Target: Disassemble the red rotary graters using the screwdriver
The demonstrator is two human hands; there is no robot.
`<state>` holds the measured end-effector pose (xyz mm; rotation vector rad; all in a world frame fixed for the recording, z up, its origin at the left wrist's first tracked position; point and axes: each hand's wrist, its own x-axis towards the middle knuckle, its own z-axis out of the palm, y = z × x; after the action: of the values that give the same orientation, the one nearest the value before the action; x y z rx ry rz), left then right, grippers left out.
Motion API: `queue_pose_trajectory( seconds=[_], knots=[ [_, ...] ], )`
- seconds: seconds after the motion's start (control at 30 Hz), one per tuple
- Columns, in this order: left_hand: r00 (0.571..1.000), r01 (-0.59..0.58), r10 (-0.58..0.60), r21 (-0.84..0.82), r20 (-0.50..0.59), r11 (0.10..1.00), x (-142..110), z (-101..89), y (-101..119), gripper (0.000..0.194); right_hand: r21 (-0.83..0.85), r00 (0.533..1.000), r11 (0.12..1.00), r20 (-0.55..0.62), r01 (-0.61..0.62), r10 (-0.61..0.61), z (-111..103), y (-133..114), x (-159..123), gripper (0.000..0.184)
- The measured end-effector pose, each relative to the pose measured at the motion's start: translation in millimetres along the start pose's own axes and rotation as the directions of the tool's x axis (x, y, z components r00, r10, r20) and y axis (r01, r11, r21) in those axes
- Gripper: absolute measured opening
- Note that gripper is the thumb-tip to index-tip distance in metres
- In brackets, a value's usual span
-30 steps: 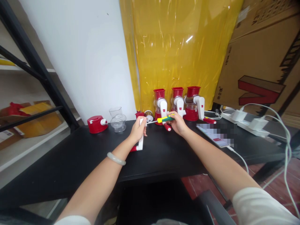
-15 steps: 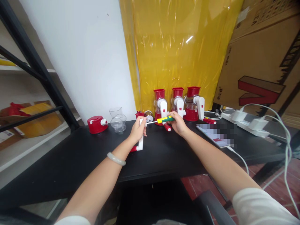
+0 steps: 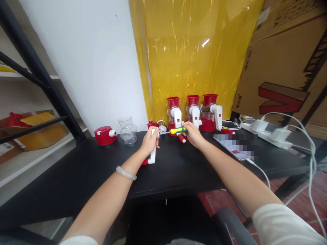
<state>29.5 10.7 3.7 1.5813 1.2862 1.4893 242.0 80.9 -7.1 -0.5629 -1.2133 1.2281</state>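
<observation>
My left hand (image 3: 150, 140) is closed around a white crank handle (image 3: 152, 157) with a red grip, held upright above the black table (image 3: 173, 166). In my right hand (image 3: 192, 133) is a screwdriver (image 3: 178, 130) with a yellow and green handle. Its metal shaft points left and its tip meets the top of the crank; my left fingers partly hide the contact. Behind my hands lie a metal grater drum (image 3: 161, 126) and a red hopper part (image 3: 151, 125). Three red and white rotary graters (image 3: 173, 114) stand just beyond my right hand.
On the left sit a red base (image 3: 104, 136) and a clear plastic housing (image 3: 128, 131). To the right lie a phone (image 3: 232, 147) on a charging cable and a white power strip (image 3: 268, 133). A large cardboard box (image 3: 286, 68) and yellow plastic sheeting (image 3: 194, 44) rise behind.
Both hands keep nearly the same place and hold. My right fingers have shifted slightly on the screwdriver handle; the whole view has moved a little.
</observation>
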Motion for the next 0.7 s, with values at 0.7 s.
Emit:
queue_pose_trajectory(
  seconds=[0.7],
  knots=[
    [1.000, 0.000, 0.000, 0.005, -0.003, 1.000, 0.7, -0.5, -1.2, 0.039, -0.122, 0.998, 0.991, 0.040, 0.051, -0.046, -3.3, -1.2, -1.3, 0.059]
  ],
)
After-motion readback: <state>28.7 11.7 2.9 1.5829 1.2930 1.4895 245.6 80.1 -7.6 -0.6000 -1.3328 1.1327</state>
